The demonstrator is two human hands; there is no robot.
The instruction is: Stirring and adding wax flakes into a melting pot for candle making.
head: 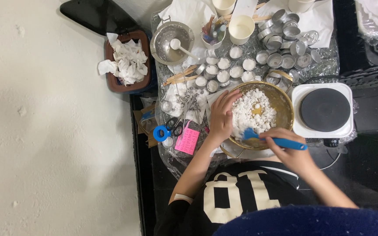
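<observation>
Looks like the breaking-up stage to me; the brass bowl (285, 105) of white wax chunks (252, 111) sits right in front of the person, beside the hotplate (324, 109); left hand (222, 116) rests fingers-spread on the chunks at the rim, right hand (285, 146) is clamped on a blue spatula (276, 140) digging in; next probably needs steady prying without tipping the bowl.

White wax chunks (252, 112) fill a brassy gold bowl (285, 105); the spatula (276, 140) is bright blue, the hotplate (324, 110) white with a black disc, the card (187, 140) pink.
</observation>
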